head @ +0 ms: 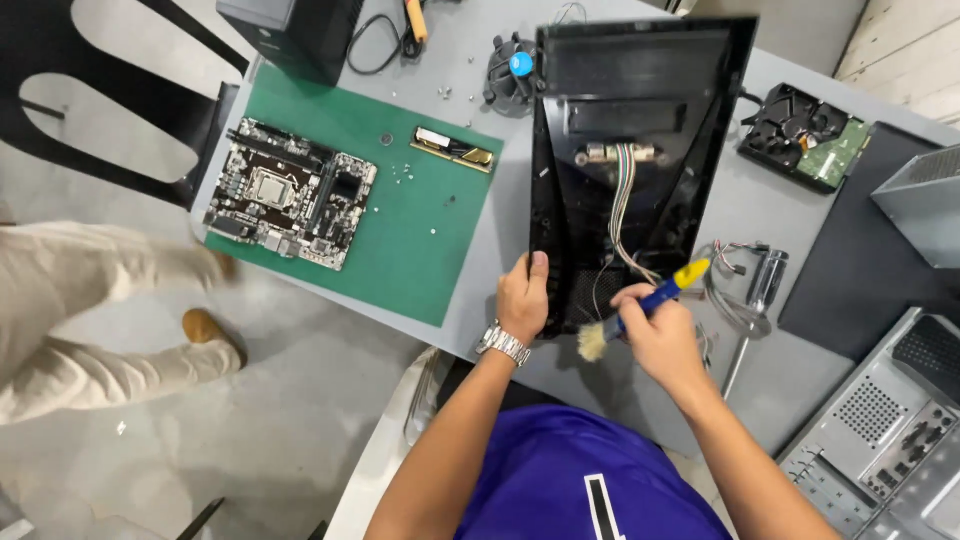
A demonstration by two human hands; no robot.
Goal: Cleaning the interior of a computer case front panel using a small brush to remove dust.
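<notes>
Gripping the near left edge of a black plastic panel (640, 120), the left hand (523, 297) has its fingers curled around the rim and the thumb laid on top; a metal watch (502, 343) sits on that wrist. Panel lies inner side up on the grey counter (740, 200), long axis running away from the person, with a bundle of coloured wires (622, 205) running down its middle from a small connector block.

Right hand (660, 335) is closed around a brush (640, 308) with a blue and yellow handle; pale bristles point down-left, just off the near end of the panel.

Left of the panel: green mat (420, 250) carrying a motherboard (290, 193), a memory stick (453, 149) and a few loose screws. Cooling fan (511, 70) sits at the far left corner of the panel. Right of it: a hard drive (808, 135), a dark mat (860, 260) and a grey computer case (885, 430).

Another person's legs in beige trousers (90, 310) stand on the floor, left.
</notes>
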